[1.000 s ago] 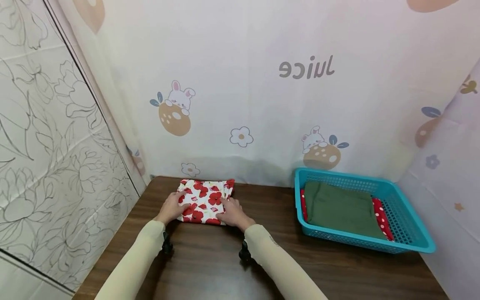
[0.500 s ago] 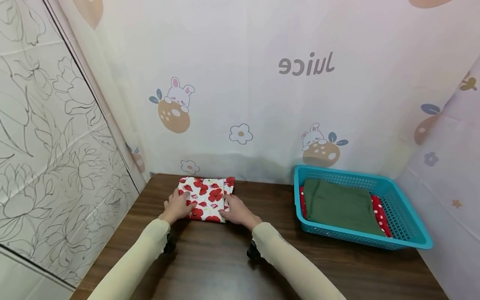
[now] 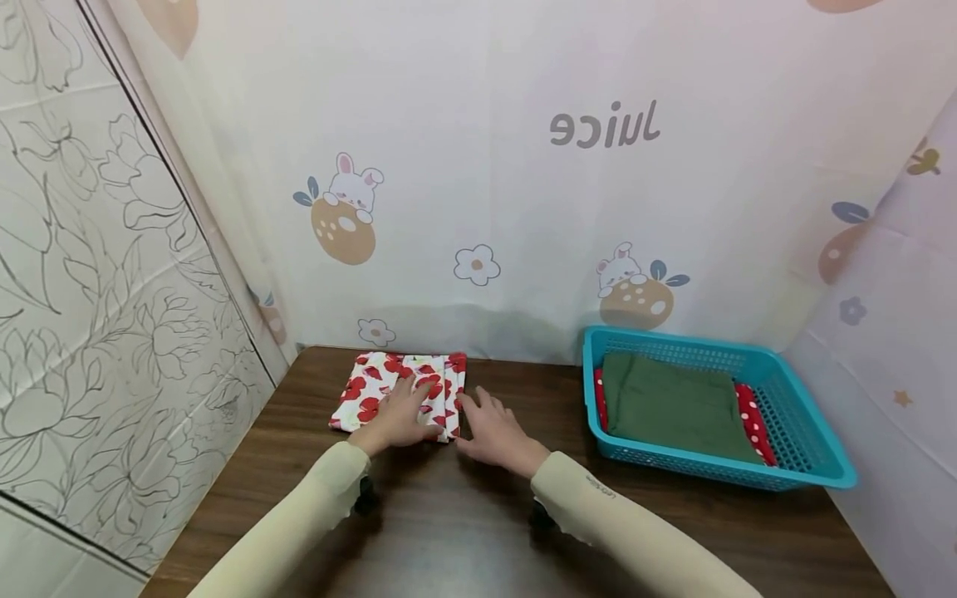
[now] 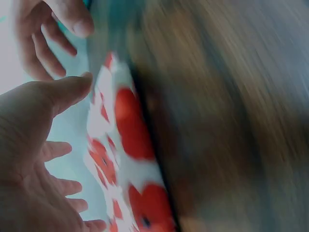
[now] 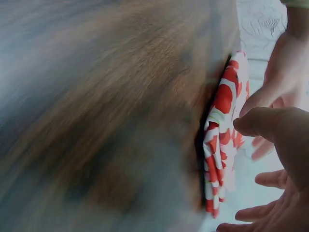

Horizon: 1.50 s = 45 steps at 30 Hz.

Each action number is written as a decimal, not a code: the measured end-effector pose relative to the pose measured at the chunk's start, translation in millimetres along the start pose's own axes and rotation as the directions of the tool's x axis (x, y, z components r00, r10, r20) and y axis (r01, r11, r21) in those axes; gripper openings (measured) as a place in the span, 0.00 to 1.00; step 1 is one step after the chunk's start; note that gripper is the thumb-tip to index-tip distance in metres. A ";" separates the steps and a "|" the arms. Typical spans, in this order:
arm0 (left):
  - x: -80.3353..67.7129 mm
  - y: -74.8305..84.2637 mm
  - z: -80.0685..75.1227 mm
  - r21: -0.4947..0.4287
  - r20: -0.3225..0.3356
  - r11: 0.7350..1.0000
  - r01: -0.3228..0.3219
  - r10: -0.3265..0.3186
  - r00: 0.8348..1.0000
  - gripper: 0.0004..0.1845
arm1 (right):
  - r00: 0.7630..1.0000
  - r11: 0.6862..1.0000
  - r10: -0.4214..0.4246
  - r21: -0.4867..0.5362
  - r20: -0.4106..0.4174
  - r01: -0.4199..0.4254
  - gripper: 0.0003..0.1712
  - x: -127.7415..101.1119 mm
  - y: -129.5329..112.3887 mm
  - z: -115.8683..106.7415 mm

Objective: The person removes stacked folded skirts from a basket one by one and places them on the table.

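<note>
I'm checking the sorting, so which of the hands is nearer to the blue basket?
Right. The right hand lies on the table between the floral cloth and the blue basket; the left hand rests on the cloth, farther away.

Pale cream long sleeves, black wrist-worn cameras, 2 bare hands

Two hands show at lower centre: the left hand (image 3: 396,418) and the right hand (image 3: 496,432). One folded poppy-print cloth (image 3: 366,392) lies on the one wooden bench (image 3: 463,531). One turquoise basket (image 3: 811,440) sits at the right, holding two folded cloths: one green cloth (image 3: 673,407) and one red polka-dot cloth (image 3: 750,418).
</note>
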State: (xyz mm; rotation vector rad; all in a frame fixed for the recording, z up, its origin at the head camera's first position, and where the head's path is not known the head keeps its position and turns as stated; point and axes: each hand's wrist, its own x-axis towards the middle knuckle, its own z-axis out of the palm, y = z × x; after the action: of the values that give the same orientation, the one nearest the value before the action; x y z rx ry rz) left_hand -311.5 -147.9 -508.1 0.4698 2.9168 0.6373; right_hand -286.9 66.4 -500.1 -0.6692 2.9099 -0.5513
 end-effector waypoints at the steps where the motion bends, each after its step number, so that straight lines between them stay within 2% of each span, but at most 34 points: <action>1: 0.8 7.2 0.4 -0.011 0.004 1.000 -0.020 0.020 1.000 0.47 | 1.000 1.000 -0.004 -0.017 -0.006 0.003 0.45 -4.5 0.7 -4.2; 4: 3.2 28.7 -0.1 -0.041 0.022 0.995 -0.090 0.091 0.996 0.48 | 1.000 0.998 -0.018 -0.053 -0.018 0.017 0.45 -19.8 5.3 -16.9; 8: 4.6 55.7 -3.1 -0.046 0.056 0.981 -0.186 0.188 0.980 0.50 | 0.999 0.997 -0.029 -0.076 -0.026 0.027 0.46 -41.7 15.8 -32.6; 11: 3.9 72.4 -4.4 -0.006 0.029 0.971 -0.239 0.239 0.971 0.50 | 0.998 0.996 -0.050 -0.079 -0.036 0.048 0.46 -55.8 24.0 -43.3; 17: 11.2 101.8 2.8 0.030 -0.126 0.968 -0.250 0.251 0.960 0.45 | 0.992 0.993 -0.094 -0.074 -0.080 0.088 0.44 -77.0 37.5 -66.7; 21: 19.3 125.5 7.1 0.022 -0.164 0.969 -0.247 0.247 0.955 0.40 | 0.974 0.985 -0.146 -0.112 -0.175 0.127 0.42 -88.5 52.2 -79.8; 24: 23.7 145.0 6.8 -0.005 -0.167 0.967 -0.254 0.249 0.954 0.38 | 0.949 0.983 -0.168 -0.120 -0.265 0.140 0.41 -94.2 65.6 -88.6; 31: 33.0 186.2 10.5 -0.061 -0.228 0.941 -0.332 0.311 0.923 0.37 | 0.936 0.997 -0.066 -0.049 -0.345 0.053 0.40 -111.5 101.2 -108.2; 37: 39.0 214.7 13.7 -0.099 -0.243 0.918 -0.384 0.352 0.904 0.37 | 0.919 0.999 0.032 0.031 -0.392 -0.021 0.41 -123.5 131.5 -123.6; 41: 46.8 229.8 13.0 -0.102 -0.246 0.911 -0.401 0.367 0.897 0.39 | 0.912 0.995 0.097 0.050 -0.399 -0.084 0.43 -127.4 151.0 -137.9; 45: 57.5 245.2 11.0 -0.095 -0.230 0.914 -0.394 0.365 0.902 0.40 | 0.901 0.984 0.177 0.051 -0.397 -0.171 0.48 -129.6 175.6 -150.6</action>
State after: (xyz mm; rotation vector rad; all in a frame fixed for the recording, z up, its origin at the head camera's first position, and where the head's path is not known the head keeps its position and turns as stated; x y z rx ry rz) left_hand -296.7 86.6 -416.9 1.0303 2.9606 0.9883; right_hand -268.3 319.3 -422.5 -0.3136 3.2924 -0.7676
